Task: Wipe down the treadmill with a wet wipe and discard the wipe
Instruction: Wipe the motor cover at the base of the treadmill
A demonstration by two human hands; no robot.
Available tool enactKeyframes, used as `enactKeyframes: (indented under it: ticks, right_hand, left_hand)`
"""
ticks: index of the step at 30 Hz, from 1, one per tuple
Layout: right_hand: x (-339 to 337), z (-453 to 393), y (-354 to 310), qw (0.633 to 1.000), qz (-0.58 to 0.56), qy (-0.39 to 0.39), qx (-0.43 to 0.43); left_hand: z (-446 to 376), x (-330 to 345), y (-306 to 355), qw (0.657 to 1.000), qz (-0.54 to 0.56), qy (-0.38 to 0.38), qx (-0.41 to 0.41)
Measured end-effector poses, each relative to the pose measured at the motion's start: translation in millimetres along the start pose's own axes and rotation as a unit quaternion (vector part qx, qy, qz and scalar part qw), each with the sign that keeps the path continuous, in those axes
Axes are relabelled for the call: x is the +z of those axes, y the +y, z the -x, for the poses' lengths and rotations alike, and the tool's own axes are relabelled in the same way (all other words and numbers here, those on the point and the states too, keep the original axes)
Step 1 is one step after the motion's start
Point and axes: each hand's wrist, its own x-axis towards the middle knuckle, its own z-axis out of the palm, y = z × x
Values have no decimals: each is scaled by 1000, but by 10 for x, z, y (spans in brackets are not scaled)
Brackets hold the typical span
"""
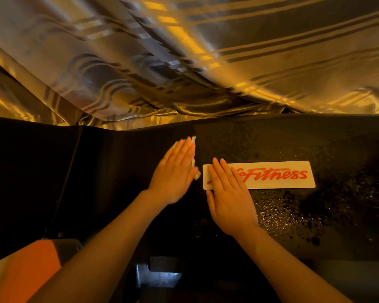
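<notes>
The treadmill's black motor cover (282,141) fills the middle of the view, speckled with water droplets on its right half. A white label (280,174) with red "Fitness" lettering sits on it. My left hand (175,171) lies flat with straight fingers, pressing a white wet wipe (193,149) onto the cover just left of the label; only the wipe's edges show past my fingers. My right hand (228,193) rests flat on the cover, fingers straight, covering the label's left end.
A shiny striped curtain (184,51) hangs right behind the treadmill's far edge. An orange and grey part (37,265) sits at the lower left, and a pale metal piece (158,276) shows below the cover between my forearms.
</notes>
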Motion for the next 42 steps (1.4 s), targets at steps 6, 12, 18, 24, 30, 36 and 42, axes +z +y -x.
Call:
enactKeyframes:
  ticks: [6,12,18,24,30,36,42]
  right_hand:
    - [-9,0,1,1000,-7,1,2]
    - [-2,5,12,1000,-18,6,-2]
    - [-86,111,17,996,-82,22,1]
    - [-61,515,-39,999,-27,15,37]
    - [-52,630,-22,999,-12,2,44]
    - [-76,640,14,999,-9,-17,30]
    - [-72,650,3,999,0,-21,30]
  left_hand:
    - [-451,-165,-11,999,27,8,-27]
    - [91,39,73,1000,-15,-25,2]
    - [1000,504,254,995,-39,57,77]
    - [1282,666,367,994,-28,56,87]
    - [775,421,399,999,-3,30,19]
    - [1161,618,447,997,-22,57,43]
    - [1795,983,336,997,-3,74,35]
